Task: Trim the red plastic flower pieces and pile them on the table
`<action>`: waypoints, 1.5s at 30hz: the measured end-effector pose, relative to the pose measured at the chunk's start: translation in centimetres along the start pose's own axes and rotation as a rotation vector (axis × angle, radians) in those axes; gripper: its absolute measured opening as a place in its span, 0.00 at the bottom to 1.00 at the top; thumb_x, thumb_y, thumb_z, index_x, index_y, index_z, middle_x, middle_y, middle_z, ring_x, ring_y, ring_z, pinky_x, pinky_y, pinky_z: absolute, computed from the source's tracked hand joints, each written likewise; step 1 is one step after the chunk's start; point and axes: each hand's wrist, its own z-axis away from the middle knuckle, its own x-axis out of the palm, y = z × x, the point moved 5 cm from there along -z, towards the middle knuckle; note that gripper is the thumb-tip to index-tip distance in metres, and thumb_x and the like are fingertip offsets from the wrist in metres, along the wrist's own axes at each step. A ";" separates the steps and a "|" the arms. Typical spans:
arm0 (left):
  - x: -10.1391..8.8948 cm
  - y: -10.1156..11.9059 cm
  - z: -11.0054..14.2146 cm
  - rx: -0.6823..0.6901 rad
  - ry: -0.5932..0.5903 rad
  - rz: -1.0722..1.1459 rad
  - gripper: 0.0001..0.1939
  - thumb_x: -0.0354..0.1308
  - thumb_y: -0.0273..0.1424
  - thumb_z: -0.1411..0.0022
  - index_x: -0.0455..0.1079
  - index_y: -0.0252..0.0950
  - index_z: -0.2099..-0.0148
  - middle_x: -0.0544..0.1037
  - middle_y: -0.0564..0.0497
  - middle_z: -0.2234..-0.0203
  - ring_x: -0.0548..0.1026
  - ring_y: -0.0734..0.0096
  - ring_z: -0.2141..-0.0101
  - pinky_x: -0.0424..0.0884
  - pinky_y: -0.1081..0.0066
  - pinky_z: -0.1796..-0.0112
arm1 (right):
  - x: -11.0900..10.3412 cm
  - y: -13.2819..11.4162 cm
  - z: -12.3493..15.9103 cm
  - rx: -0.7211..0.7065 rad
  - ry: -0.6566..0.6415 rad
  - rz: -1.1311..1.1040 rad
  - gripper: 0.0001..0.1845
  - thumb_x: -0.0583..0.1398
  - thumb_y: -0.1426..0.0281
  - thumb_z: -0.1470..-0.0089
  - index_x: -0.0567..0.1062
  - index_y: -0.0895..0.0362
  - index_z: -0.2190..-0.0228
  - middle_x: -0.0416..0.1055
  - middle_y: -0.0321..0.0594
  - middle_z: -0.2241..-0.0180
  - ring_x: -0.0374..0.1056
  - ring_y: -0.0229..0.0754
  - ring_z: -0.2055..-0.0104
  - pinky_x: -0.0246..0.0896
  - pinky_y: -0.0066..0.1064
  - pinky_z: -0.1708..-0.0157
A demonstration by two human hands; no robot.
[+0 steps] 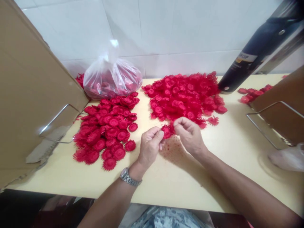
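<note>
Pinching a red frilled disc point(167, 131): left hand point(149, 145) and right hand point(190, 134), grip narrow; dark bottle point(256, 47) reads "CUP".

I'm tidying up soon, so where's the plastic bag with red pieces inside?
In the head view, the bag sits back left on the table, behind the left pile of red pieces.

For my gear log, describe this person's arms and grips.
The left forearm and right forearm are bare, no sleeves visible. On the left is a silver metal-link wristwatch; the right shows no band. The left grip and right grip are ungloved hands.
</note>
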 end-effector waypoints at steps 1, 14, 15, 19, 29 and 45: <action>-0.2 0.2 0.0 0.021 0.025 0.009 0.14 0.55 0.36 0.43 0.61 0.35 0.77 0.64 0.58 0.86 0.59 0.83 0.86 0.53 0.78 0.84 | -1.1 -0.1 -0.5 -0.027 0.076 0.012 0.06 0.55 0.70 0.53 0.65 0.56 0.79 0.59 0.30 0.83 0.54 0.32 0.82 0.50 0.25 0.82; 0.6 -0.8 -0.5 -0.137 -0.033 -0.015 0.15 0.52 0.40 0.41 0.65 0.34 0.72 0.68 0.55 0.88 0.66 0.78 0.86 0.53 0.79 0.85 | -3.0 -2.4 -1.7 -0.522 0.132 0.787 0.12 0.55 0.67 0.46 0.73 0.58 0.63 0.68 0.45 0.69 0.64 0.43 0.67 0.60 0.36 0.66; 0.7 -0.8 -0.5 -0.144 -0.048 0.009 0.14 0.52 0.40 0.41 0.65 0.34 0.73 0.68 0.55 0.88 0.66 0.78 0.86 0.54 0.79 0.84 | -2.2 -2.3 -1.4 -0.479 0.020 0.674 0.11 0.55 0.66 0.46 0.73 0.58 0.63 0.68 0.43 0.70 0.64 0.41 0.69 0.60 0.33 0.68; 0.9 -0.6 -0.4 -0.117 -0.097 0.098 0.13 0.52 0.37 0.41 0.64 0.34 0.73 0.67 0.57 0.87 0.67 0.79 0.85 0.60 0.78 0.80 | 0.9 -1.2 0.0 -0.142 -0.370 0.349 0.10 0.55 0.66 0.46 0.71 0.58 0.74 0.67 0.35 0.78 0.61 0.34 0.76 0.57 0.25 0.76; 0.8 -0.6 -0.4 -0.084 -0.004 0.002 0.09 0.58 0.33 0.47 0.63 0.34 0.73 0.67 0.58 0.82 0.66 0.82 0.86 0.57 0.79 0.85 | 1.5 -1.8 0.8 -0.312 -0.220 0.497 0.10 0.55 0.71 0.48 0.67 0.57 0.80 0.63 0.33 0.82 0.58 0.32 0.79 0.52 0.24 0.79; 0.0 -0.4 -0.2 -0.009 0.103 -0.018 0.20 0.57 0.40 0.45 0.54 0.35 0.80 0.55 0.60 0.86 0.52 0.84 0.84 0.46 0.77 0.83 | 2.6 -1.5 1.8 -0.362 -0.317 0.410 0.11 0.53 0.72 0.45 0.66 0.57 0.78 0.60 0.32 0.81 0.56 0.32 0.79 0.52 0.25 0.78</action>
